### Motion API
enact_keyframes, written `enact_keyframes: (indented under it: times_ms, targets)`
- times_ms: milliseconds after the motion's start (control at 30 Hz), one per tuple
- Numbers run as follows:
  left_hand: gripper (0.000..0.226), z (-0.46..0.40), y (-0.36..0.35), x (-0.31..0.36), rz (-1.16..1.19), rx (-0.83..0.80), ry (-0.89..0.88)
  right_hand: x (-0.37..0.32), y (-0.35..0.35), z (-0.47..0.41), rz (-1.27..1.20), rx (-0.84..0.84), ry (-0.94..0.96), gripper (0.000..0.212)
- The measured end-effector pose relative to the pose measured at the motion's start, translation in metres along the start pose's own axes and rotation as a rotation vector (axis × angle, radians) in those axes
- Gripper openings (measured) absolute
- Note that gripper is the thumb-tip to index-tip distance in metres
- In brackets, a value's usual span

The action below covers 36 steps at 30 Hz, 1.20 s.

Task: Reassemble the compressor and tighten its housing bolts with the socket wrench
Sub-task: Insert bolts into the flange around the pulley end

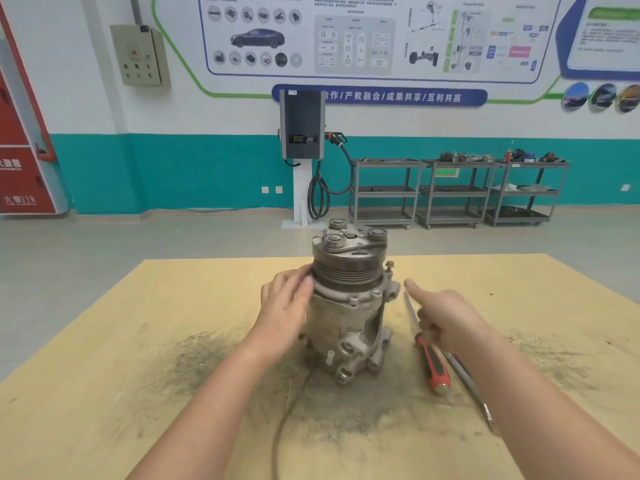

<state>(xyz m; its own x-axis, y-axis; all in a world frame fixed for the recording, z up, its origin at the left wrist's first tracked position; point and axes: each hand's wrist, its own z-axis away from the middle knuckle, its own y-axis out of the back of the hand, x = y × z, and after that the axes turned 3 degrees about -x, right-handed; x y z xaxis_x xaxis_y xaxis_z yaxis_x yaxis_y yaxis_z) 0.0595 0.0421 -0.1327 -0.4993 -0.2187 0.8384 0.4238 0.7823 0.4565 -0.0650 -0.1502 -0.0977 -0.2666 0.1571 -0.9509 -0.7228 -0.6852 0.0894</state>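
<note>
The compressor [348, 306] is of dull grey cast metal, rough and dusty, with a darker grooved metal pulley [346, 270] on top. The table [104, 341] is pale matt wood, smeared with dark grime. The screwdriver [433, 363] has a glossy red and black plastic handle and a metal shaft.

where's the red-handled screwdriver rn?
Head view: the screwdriver lies flat on the table, just right of the compressor, its shaft passing under the right hand.
</note>
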Motion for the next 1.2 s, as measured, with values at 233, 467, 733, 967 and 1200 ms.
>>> enact_keyframes:
  times_ms: [233, 467, 733, 967, 1200]
  targets:
    - [0.052, 0.051, -0.048, 0.026, -0.233, 0.248, -0.134, -0.011, 0.016, 0.038, -0.442, -0.3, 0.014, 0.016]
    - [0.02, 0.073, -0.055, 0.067, 0.908, 0.52, 0.411, -0.003, -0.006, 0.065, 0.138, -0.449, 0.266, 0.014]
    - [0.036, 0.069, -0.056, 0.074, 1.753, 0.17, 0.938, 0.005, -0.032, 0.081, 0.609, -0.456, 0.402, 0.014]
    - [0.019, 0.069, -0.045, 0.076, 1.532, 0.048, 0.773, -0.02, -0.006, 0.049, 0.266, -0.289, 0.571, 0.014]
    - [0.009, 0.049, -0.024, 0.075, 0.482, 0.15, 0.142, -0.027, -0.003, 0.012, 0.262, -0.314, 0.615, 0.004]
